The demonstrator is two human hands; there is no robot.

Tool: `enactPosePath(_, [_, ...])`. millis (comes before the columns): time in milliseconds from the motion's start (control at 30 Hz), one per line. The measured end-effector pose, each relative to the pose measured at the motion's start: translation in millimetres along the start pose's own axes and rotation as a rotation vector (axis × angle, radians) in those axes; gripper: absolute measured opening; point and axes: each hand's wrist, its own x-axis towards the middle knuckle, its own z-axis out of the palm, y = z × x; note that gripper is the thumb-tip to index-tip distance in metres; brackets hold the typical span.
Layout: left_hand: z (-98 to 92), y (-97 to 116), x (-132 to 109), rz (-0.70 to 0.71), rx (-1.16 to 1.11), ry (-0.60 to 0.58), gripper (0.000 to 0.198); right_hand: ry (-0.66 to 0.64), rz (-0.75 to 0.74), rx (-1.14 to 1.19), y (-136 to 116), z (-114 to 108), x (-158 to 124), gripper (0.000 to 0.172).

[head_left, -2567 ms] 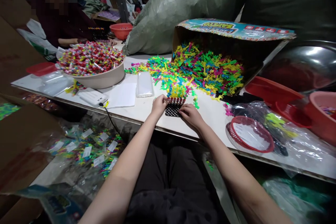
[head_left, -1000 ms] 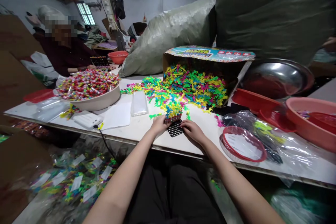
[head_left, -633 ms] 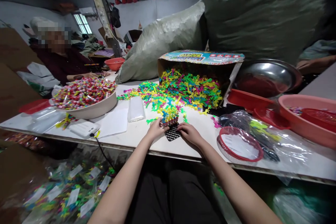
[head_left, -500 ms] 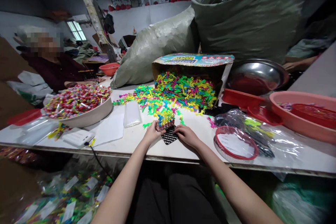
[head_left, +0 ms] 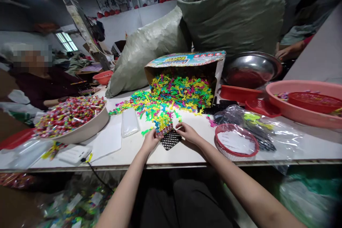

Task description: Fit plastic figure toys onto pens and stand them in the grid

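A small black mesh tray (head_left: 170, 139) lies near the white table's front edge (head_left: 171, 165). A row of bright plastic figures (head_left: 163, 127) stands in its far side. My left hand (head_left: 150, 139) grips the tray's left edge, fingers curled. My right hand (head_left: 188, 133) rests at the tray's right side with fingertips pinched by the row of figures; what they hold is too small to make out. Behind lies a heap of loose neon figures (head_left: 176, 96) spilling from a tipped cardboard box (head_left: 187, 60).
A beige bowl of wrapped candies (head_left: 70, 118) sits left, with clear bags (head_left: 129, 126) and a white power bank (head_left: 71, 154). Right: red basket (head_left: 236, 144), plastic bag (head_left: 263, 131), pink basin (head_left: 301, 103), steel bowl (head_left: 251, 69). Green sacks (head_left: 227, 14) behind. A seated person (head_left: 40, 78) works far left.
The view has tilted up and swung right, showing more of the room. Both hands stay at the black tray; the tray has turned slightly and the right hand shifted toward the figures.
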Motion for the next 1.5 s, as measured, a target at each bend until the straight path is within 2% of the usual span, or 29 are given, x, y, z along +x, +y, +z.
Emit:
enactPosePath(67, [1.1, -1.4, 0.7, 0.01, -0.005, 0.01, 0.025, 0.054, 0.032, 0.008, 2.9, 2.0, 12.3, 0.033])
enactPosePath(133, [1.8, -2.5, 1.4, 0.01, -0.01, 0.026, 0.025, 0.054, 0.012, -0.027, 5.2, 6.5, 24.0, 0.039])
enactPosePath(300, [1.3, -4.8, 3.6, -0.009, -0.019, 0.052, 0.026, -0.001, -0.047, -0.145, 10.3, 18.7, 34.6, 0.014])
enactPosePath(500, [0.7, -4.9, 5.0, -0.026, -0.072, 0.07, 0.024, 0.005, -0.043, -0.171, 14.6, 18.7, 28.7, 0.006])
enactPosePath(733, [0.6, -0.1, 1.5, -0.034, -0.075, 0.076, 0.021, 0.032, 0.041, -0.238, 15.8, 19.3, 27.5, 0.004])
enactPosePath(933, [1.7, -3.9, 1.0, -0.027, -0.007, 0.104, 0.024, 0.02, 0.035, -0.262, 13.5, 19.8, 25.6, 0.003])
enactPosePath(1500, [-0.5, -3.7, 0.3, -0.028, -0.051, 0.073, 0.025, 0.033, 0.056, -0.292, 5.4, 20.5, 24.0, 0.005])
